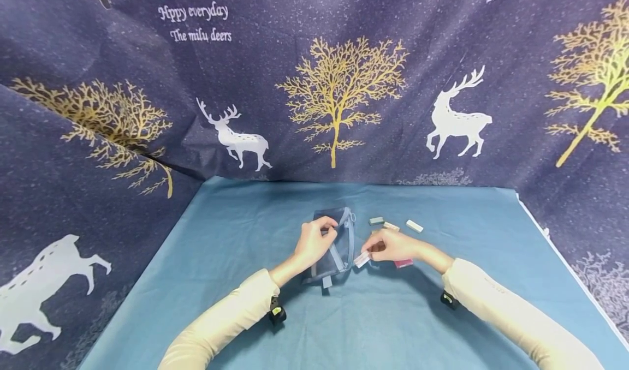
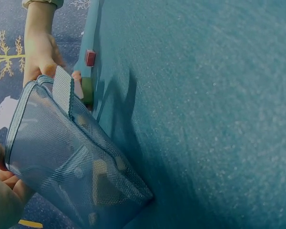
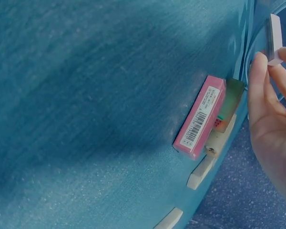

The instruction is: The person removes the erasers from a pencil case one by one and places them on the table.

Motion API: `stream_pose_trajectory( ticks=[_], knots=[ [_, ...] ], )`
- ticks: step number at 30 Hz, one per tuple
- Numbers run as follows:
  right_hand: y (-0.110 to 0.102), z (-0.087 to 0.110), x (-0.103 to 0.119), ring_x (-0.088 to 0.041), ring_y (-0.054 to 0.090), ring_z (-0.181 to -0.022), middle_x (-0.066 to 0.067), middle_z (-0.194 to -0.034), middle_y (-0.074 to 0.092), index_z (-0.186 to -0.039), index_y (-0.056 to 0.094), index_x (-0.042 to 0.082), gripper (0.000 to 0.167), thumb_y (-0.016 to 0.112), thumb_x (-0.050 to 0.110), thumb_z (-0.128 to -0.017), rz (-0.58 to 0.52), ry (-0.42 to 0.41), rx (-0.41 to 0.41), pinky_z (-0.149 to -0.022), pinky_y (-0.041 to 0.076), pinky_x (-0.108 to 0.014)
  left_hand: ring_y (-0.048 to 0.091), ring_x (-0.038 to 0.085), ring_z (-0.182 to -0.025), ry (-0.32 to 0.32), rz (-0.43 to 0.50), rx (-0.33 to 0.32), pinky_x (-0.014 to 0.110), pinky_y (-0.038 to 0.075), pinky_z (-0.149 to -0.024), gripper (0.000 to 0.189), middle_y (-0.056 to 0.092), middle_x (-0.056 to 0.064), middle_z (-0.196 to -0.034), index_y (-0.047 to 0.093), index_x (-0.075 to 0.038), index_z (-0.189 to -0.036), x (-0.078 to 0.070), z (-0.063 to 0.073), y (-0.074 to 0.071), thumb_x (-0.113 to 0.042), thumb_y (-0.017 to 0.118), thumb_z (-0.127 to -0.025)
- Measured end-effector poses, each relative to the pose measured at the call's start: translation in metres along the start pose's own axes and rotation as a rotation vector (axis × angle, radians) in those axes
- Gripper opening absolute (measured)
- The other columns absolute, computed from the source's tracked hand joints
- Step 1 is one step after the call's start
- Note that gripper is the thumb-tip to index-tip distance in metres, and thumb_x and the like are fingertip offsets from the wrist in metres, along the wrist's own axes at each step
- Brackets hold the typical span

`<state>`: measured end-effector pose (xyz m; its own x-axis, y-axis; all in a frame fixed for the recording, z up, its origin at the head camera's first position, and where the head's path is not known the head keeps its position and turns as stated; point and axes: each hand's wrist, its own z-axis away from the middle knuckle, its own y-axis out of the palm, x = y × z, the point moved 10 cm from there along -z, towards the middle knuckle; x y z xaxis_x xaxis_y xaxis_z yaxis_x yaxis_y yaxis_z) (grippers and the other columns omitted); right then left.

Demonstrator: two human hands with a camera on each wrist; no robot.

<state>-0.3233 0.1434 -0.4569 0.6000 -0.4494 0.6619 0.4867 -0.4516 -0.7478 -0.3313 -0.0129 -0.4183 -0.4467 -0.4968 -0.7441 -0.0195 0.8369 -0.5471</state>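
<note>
A blue mesh zip pouch lies near the middle of the table. My left hand pinches its edge, and in the left wrist view the pouch stands propped up. Through the mesh, a few pale pieces show inside. Just right of the pouch's zip side, my right hand grips a small white block, much like an eraser. Thumb and fingertips hold the block by one end in the right wrist view, its other end pointing away from the palm.
A pink box with a barcode label lies under the right hand. Close to it are a green piece and a beige block. Farther right lies another white block. Dark printed cloth hangs behind the blue table cover.
</note>
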Motion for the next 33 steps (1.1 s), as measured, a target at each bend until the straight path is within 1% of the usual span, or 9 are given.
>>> stream_pose_trajectory(
  ticks=[4, 7, 11, 15, 17, 20, 23, 27, 33],
  knots=[
    [0.005, 0.001, -0.003, 0.002, 0.055, -0.071, 0.005, -0.082, 0.069, -0.099, 0.075, 0.011, 0.021, 0.065, 0.005, -0.082, -0.037, 0.04, 0.036, -0.066, 0.05, -0.019, 0.071, 0.012, -0.081, 0.006, -0.001, -0.004, 0.022, 0.054, -0.068, 0.02, 0.075, 0.01, -0.093, 0.071, -0.006, -0.1, -0.001, 0.0, 0.0, -0.009, 0.056, -0.087],
    [0.009, 0.003, -0.003, 0.001, 0.057, -0.068, 0.002, -0.082, 0.07, -0.099, 0.074, 0.01, 0.024, 0.063, 0.002, -0.08, -0.09, 0.06, 0.076, -0.064, 0.05, -0.019, 0.07, 0.012, -0.076, 0.0, 0.002, 0.001, 0.021, 0.053, -0.064, 0.02, 0.075, 0.009, -0.091, 0.071, -0.007, -0.1, 0.0, 0.0, 0.0, -0.009, 0.056, -0.087],
    [0.017, 0.007, -0.002, 0.0, 0.054, -0.062, -0.004, -0.081, 0.071, -0.1, 0.074, 0.009, 0.025, 0.06, 0.001, -0.081, -0.148, 0.075, 0.143, -0.053, 0.047, -0.018, 0.069, 0.009, -0.075, -0.009, -0.004, -0.001, 0.019, 0.052, -0.064, 0.02, 0.075, 0.006, -0.091, 0.072, -0.012, -0.098, 0.0, 0.001, 0.0, -0.009, 0.055, -0.087],
    [0.02, 0.009, -0.004, 0.001, 0.051, -0.057, -0.003, -0.079, 0.07, -0.099, 0.074, 0.009, 0.024, 0.06, 0.0, -0.081, -0.163, 0.098, 0.162, -0.045, 0.041, -0.016, 0.071, 0.009, -0.08, -0.01, -0.008, -0.007, 0.02, 0.053, -0.068, 0.02, 0.076, 0.005, -0.093, 0.072, -0.015, -0.096, 0.0, 0.001, -0.001, -0.009, 0.056, -0.087],
    [0.019, 0.009, -0.005, 0.001, 0.051, -0.056, -0.002, -0.079, 0.07, -0.098, 0.074, 0.009, 0.023, 0.06, 0.0, -0.081, -0.162, 0.105, 0.166, -0.046, 0.041, -0.016, 0.071, 0.01, -0.083, -0.007, -0.009, -0.009, 0.021, 0.054, -0.07, 0.02, 0.076, 0.004, -0.094, 0.072, -0.016, -0.095, -0.001, 0.0, -0.001, -0.008, 0.056, -0.087],
    [0.02, 0.009, -0.004, 0.001, 0.051, -0.055, -0.002, -0.08, 0.071, -0.098, 0.074, 0.008, 0.022, 0.063, 0.0, -0.081, -0.154, 0.095, 0.18, -0.047, 0.042, -0.017, 0.072, 0.01, -0.088, -0.001, -0.02, -0.005, 0.023, 0.055, -0.075, 0.019, 0.076, 0.001, -0.096, 0.072, -0.017, -0.094, -0.001, 0.0, -0.001, -0.009, 0.055, -0.088],
    [0.019, 0.01, -0.002, 0.002, 0.052, -0.057, -0.002, -0.08, 0.071, -0.099, 0.074, 0.007, 0.023, 0.065, -0.001, -0.079, -0.135, 0.069, 0.187, -0.049, 0.045, -0.018, 0.071, 0.01, -0.086, 0.001, -0.025, 0.012, 0.023, 0.055, -0.074, 0.02, 0.075, 0.0, -0.098, 0.073, -0.017, -0.093, -0.002, 0.0, 0.0, -0.01, 0.055, -0.089],
    [0.02, 0.011, -0.002, 0.002, 0.052, -0.055, -0.005, -0.075, 0.068, -0.101, 0.074, 0.006, 0.023, 0.065, -0.002, -0.081, -0.144, 0.065, 0.201, -0.047, 0.043, -0.016, 0.07, 0.007, -0.079, 0.013, -0.033, 0.026, 0.02, 0.054, -0.07, 0.019, 0.075, 0.002, -0.099, 0.075, -0.016, -0.093, -0.003, 0.0, 0.001, -0.011, 0.057, -0.089],
    [0.023, 0.014, -0.007, -0.004, 0.057, -0.055, -0.013, -0.071, 0.069, -0.104, 0.073, 0.005, 0.022, 0.067, -0.001, -0.084, -0.176, 0.112, 0.222, -0.045, 0.043, -0.017, 0.064, 0.003, -0.072, 0.073, -0.068, 0.021, 0.017, 0.051, -0.067, 0.016, 0.074, 0.001, -0.093, 0.074, -0.015, -0.091, -0.011, 0.0, -0.001, -0.01, 0.059, -0.087]
  ],
)
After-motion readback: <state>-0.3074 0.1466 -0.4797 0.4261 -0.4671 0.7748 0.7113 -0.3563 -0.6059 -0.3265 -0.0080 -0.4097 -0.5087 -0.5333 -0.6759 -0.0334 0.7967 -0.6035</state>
